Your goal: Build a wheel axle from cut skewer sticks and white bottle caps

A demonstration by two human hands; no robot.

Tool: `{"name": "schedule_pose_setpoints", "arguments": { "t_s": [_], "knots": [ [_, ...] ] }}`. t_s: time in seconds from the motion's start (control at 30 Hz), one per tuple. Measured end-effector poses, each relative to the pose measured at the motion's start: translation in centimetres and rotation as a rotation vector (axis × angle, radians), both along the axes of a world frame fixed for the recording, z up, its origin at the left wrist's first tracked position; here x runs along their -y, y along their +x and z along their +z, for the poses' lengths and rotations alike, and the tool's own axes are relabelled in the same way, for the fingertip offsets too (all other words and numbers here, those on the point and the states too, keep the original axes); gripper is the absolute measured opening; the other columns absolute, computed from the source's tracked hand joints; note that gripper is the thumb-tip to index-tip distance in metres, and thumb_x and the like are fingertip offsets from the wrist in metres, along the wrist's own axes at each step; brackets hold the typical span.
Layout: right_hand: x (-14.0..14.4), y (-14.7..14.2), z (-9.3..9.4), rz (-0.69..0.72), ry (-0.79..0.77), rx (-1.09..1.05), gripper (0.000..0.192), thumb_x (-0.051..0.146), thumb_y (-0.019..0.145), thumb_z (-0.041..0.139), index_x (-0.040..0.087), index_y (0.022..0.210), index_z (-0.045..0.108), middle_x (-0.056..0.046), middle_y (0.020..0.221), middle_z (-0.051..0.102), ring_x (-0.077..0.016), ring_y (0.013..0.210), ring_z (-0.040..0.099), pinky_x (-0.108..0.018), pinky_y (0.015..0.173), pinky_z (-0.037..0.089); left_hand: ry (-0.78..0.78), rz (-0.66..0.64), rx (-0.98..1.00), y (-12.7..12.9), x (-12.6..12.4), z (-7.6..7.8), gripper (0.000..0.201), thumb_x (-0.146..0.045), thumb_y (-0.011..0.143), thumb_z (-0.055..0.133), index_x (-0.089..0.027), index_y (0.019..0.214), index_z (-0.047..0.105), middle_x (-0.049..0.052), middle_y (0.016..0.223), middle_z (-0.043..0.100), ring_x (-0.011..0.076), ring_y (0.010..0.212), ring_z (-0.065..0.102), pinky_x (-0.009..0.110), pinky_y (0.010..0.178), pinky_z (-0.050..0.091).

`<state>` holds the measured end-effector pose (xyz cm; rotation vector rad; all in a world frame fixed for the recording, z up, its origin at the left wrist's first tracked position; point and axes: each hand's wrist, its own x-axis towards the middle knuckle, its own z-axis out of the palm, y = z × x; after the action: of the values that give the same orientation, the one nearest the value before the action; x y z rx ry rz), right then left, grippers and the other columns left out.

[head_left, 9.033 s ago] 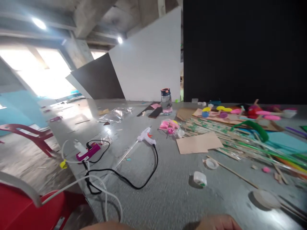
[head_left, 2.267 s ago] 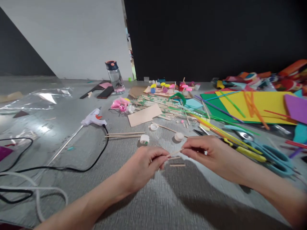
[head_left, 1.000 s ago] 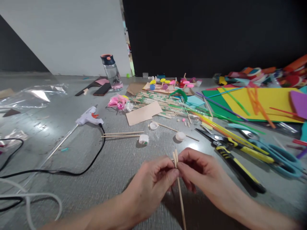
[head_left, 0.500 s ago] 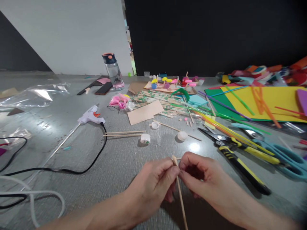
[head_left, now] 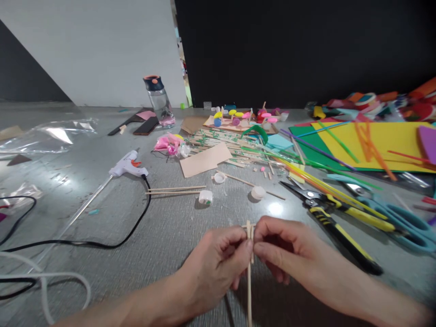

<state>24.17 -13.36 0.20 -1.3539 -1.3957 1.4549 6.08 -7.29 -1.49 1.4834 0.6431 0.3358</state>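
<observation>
My left hand (head_left: 218,265) and my right hand (head_left: 284,252) meet low in the middle of the view, fingertips pinched together on thin wooden sticks (head_left: 249,281). One long stick runs from the fingertips down toward me, and a shorter piece stands beside its top end. Both hands hover just above the grey table (head_left: 177,236). A white bottle cap (head_left: 258,192) and a roll of white tape (head_left: 205,196) lie just beyond the hands.
A white glue gun (head_left: 127,166) with a black cord (head_left: 112,243) lies left. Yellow-handled cutters (head_left: 335,225) and blue scissors (head_left: 400,222) lie right, near coloured straws and foam sheets (head_left: 368,145). Further back are a pile of sticks (head_left: 225,145), cardboard (head_left: 204,160) and a water bottle (head_left: 158,100).
Both hands came into view and picked short sticks off the table. The sticks turned from flat to upright, and in the last half second the long stick swung closer to vertical.
</observation>
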Motion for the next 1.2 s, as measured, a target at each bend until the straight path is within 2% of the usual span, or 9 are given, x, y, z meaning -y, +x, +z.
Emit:
{"name": "schedule_pose_setpoints", "arguments": {
  "t_s": [0.07,0.17,0.37,0.53,0.63,0.77,0.93,1.07,1.2],
  "knots": [
    [0.0,0.0,-0.4,-0.043,-0.085,-0.188,0.037,0.055,0.091,0.067,0.019,0.089,0.058,0.004,0.067,0.052,-0.0076,0.052,0.049,-0.017,0.045,0.040,0.015,-0.032,0.009,0.0,0.0,0.2,0.031,-0.035,0.098,0.043,-0.019,0.071,0.048,-0.006,0.057,0.041,0.0062,0.047,0.040,0.016,0.045,0.034],
    [-0.1,0.1,-1.0,-0.055,-0.102,-0.334,0.036,0.051,0.089,0.073,0.018,0.087,0.058,0.005,0.063,0.052,-0.0052,0.046,0.048,-0.014,0.042,0.038,0.026,-0.081,-0.017,-0.1,0.0,0.5,0.030,-0.033,0.097,0.044,-0.018,0.072,0.051,-0.005,0.058,0.044,0.0067,0.048,0.042,0.016,0.047,0.035],
    [-0.3,0.1,-1.2,-0.120,-0.082,-0.452,0.029,0.038,0.087,0.078,0.017,0.081,0.060,0.004,0.066,0.060,-0.0044,0.044,0.054,-0.012,0.041,0.041,-0.008,-0.201,-0.098,-0.5,0.0,0.9,0.040,-0.041,0.101,0.038,-0.015,0.085,0.064,-0.001,0.065,0.052,0.0075,0.053,0.048,0.018,0.051,0.040],
    [-0.5,0.2,-1.2,-0.107,-0.100,-0.482,0.027,0.034,0.083,0.082,0.016,0.081,0.063,0.003,0.065,0.064,-0.0049,0.043,0.055,-0.011,0.040,0.041,-0.036,-0.237,-0.117,-0.6,-0.3,0.8,0.043,-0.046,0.100,0.041,-0.013,0.083,0.063,-0.001,0.064,0.052,0.0071,0.052,0.047,0.018,0.050,0.038],
    [-0.5,0.2,-1.2,-0.106,-0.119,-0.482,0.026,0.031,0.081,0.084,0.016,0.080,0.063,0.003,0.063,0.063,-0.0047,0.043,0.054,-0.011,0.040,0.039,-0.115,-0.175,-0.088,-0.4,-0.4,0.3,0.041,-0.049,0.098,0.048,-0.014,0.082,0.062,-0.001,0.064,0.052,0.0063,0.051,0.046,0.017,0.048,0.037],
    [-0.4,0.2,-1.3,-0.147,-0.095,-0.447,0.026,0.027,0.077,0.086,0.016,0.076,0.063,0.006,0.059,0.056,-0.0029,0.044,0.048,-0.011,0.041,0.035,-0.252,-0.015,0.015,-0.1,-0.2,-0.2,0.034,-0.049,0.086,0.068,-0.015,0.084,0.063,-0.004,0.062,0.051,0.0057,0.048,0.046,0.016,0.045,0.038],
    [-0.6,0.1,-1.2,-0.128,-0.063,-0.361,0.029,0.039,0.083,0.082,0.017,0.083,0.063,0.005,0.065,0.056,-0.0037,0.048,0.046,-0.013,0.042,0.034,-0.295,0.036,0.070,0.1,0.0,0.0,0.031,-0.045,0.082,0.074,-0.015,0.081,0.065,-0.004,0.061,0.052,0.0047,0.046,0.046,0.015,0.044,0.041],
    [-0.3,-0.4,-0.7,-0.117,0.003,-0.242,0.033,0.048,0.091,0.072,0.018,0.086,0.063,0.002,0.074,0.060,-0.0075,0.063,0.054,-0.017,0.057,0.044,-0.280,0.138,0.189,0.2,-0.1,0.6,0.031,-0.042,0.083,0.075,-0.014,0.074,0.066,-0.004,0.059,0.055,0.0037,0.046,0.045,0.013,0.044,0.039],
    [0.4,-1.2,-0.6,-0.082,0.032,-0.179,0.034,0.049,0.097,0.064,0.018,0.083,0.064,0.000,0.078,0.065,-0.0112,0.075,0.060,-0.022,0.070,0.047,-0.288,0.215,0.354,0.4,-0.1,1.1,0.025,-0.034,0.085,0.077,-0.014,0.072,0.068,-0.001,0.062,0.063,0.0062,0.054,0.056,0.016,0.055,0.048]
  ]
}}
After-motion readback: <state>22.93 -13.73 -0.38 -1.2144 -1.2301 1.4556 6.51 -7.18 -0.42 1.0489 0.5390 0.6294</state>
